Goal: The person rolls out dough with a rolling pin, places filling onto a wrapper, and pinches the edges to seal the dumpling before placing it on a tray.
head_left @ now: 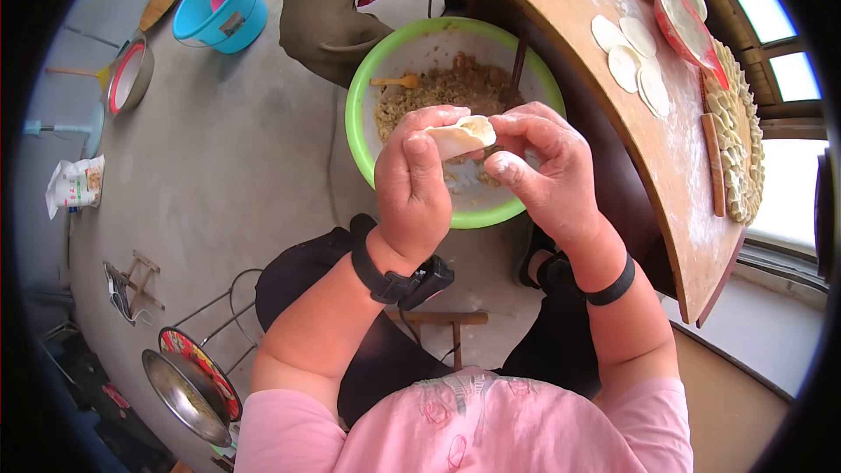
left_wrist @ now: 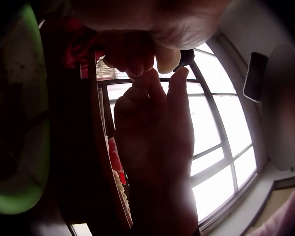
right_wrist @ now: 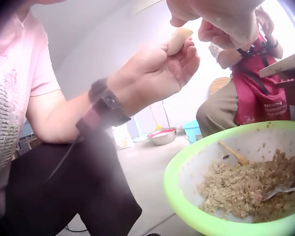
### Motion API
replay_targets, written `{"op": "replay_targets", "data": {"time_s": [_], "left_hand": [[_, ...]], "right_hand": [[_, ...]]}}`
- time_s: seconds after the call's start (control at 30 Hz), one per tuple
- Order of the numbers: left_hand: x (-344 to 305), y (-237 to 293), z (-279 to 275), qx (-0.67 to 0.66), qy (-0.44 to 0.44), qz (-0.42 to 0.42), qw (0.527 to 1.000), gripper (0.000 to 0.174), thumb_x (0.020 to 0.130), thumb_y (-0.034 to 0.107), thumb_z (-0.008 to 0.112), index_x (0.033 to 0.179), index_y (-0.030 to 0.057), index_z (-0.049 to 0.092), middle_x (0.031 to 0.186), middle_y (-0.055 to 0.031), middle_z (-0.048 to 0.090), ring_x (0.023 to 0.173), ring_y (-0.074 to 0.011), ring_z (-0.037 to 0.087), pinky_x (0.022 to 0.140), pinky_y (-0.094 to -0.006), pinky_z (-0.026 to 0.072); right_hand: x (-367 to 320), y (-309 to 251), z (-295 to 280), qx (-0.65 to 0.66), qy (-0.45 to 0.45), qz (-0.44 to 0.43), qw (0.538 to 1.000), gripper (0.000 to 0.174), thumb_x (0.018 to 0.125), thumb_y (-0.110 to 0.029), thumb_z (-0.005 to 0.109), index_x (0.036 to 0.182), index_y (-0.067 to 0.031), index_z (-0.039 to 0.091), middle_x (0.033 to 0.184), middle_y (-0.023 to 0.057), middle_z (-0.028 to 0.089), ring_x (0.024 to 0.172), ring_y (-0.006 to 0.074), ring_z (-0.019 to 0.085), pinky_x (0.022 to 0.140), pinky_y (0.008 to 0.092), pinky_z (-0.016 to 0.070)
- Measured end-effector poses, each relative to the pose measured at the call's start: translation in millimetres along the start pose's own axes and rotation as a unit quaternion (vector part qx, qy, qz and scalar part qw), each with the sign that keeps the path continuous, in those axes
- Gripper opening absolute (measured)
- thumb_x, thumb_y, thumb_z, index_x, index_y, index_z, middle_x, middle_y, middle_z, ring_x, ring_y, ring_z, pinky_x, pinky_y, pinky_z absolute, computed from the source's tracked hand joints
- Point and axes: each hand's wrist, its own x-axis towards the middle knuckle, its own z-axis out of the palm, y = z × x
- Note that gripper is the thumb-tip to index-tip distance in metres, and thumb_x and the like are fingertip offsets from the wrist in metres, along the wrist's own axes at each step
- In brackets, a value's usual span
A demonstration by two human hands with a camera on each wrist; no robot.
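Observation:
A half-folded dumpling (head_left: 462,135) of pale dough, its right end gaping with filling in it, lies in my left hand (head_left: 419,177). My left thumb and fingers hold it over a green-rimmed bowl (head_left: 357,123). Beside the gaping end is my right hand (head_left: 554,166), fingers bent, thumb apart from the forefinger and nothing pinched between them. The right wrist view has the dumpling (right_wrist: 179,41) upright in the left fingers, with the right hand (right_wrist: 219,22) just above. Minced filling (right_wrist: 241,189) covers the bowl's bottom. A yellow spoon (head_left: 399,81) rests in the bowl.
On the wooden table (head_left: 648,158) to the right are round wrappers (head_left: 624,66), a red-rimmed strainer (head_left: 685,28), a rolling pin (head_left: 713,165) and a tray of finished dumplings (head_left: 745,144). Another person (right_wrist: 260,83) in a red apron sits across the bowl. A blue bucket (head_left: 223,13) stands on the floor.

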Motion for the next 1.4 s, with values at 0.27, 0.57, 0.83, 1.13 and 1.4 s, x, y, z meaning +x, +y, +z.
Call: {"op": "replay_targets", "data": {"time_s": [0.27,0.57,0.83,1.13,1.4], "left_hand": [[-2,-4,3,0.028,-0.008,-0.025,0.999,0.043,0.111,0.032,0.033,0.116,-0.0015,0.059,0.113,-0.0145,0.066,0.104,-0.0244,0.064,0.095,-0.0356,0.0498],[-2,0,4,0.045,-0.044,-0.037,0.997,0.043,0.111,0.029,0.033,0.12,-0.0027,0.061,0.118,-0.0151,0.067,0.106,-0.0237,0.065,0.094,-0.0356,0.0509],[2,4,5,0.066,-0.08,-0.036,0.994,0.049,0.111,0.032,0.032,0.131,-0.0052,0.057,0.127,-0.0165,0.064,0.108,-0.0219,0.064,0.096,-0.0341,0.0503],[3,3,4,0.02,-0.148,-0.134,0.98,0.054,0.112,0.035,0.028,0.142,-0.0056,0.047,0.134,-0.0147,0.059,0.108,-0.0188,0.063,0.094,-0.0321,0.0521],[6,2,6,-0.087,-0.087,-0.23,0.965,0.059,0.111,0.042,0.025,0.142,-0.0009,0.049,0.114,-0.0097,0.065,0.093,-0.0149,0.065,0.081,-0.0298,0.0563]], "right_hand": [[0,5,8,0.0,0.023,-0.01,1.0,0.013,0.085,-0.007,0.077,0.092,0.0035,0.071,0.087,0.0084,0.067,0.074,0.0143,0.063,0.066,0.0279,0.0509],[-2,13,13,0.083,0.051,0.029,0.995,0.008,0.087,-0.004,0.073,0.092,0.0026,0.07,0.083,0.007,0.064,0.075,0.0127,0.062,0.067,0.0272,0.0501],[3,9,12,0.097,0.036,0.031,0.994,0.008,0.09,-0.002,0.068,0.087,0.0047,0.067,0.084,0.0062,0.063,0.072,0.0112,0.061,0.061,0.0251,0.0491],[4,12,12,0.133,0.01,0.094,0.986,0.014,0.093,-0.007,0.066,0.089,0.0061,0.066,0.089,0.0057,0.062,0.067,0.0102,0.061,0.055,0.0248,0.0466],[-2,27,24,0.232,-0.055,0.173,0.956,0.054,0.108,-0.047,0.032,0.112,-0.0003,0.06,0.092,0.0021,0.059,0.083,0.0111,0.054,0.074,0.0268,0.0447]]}}
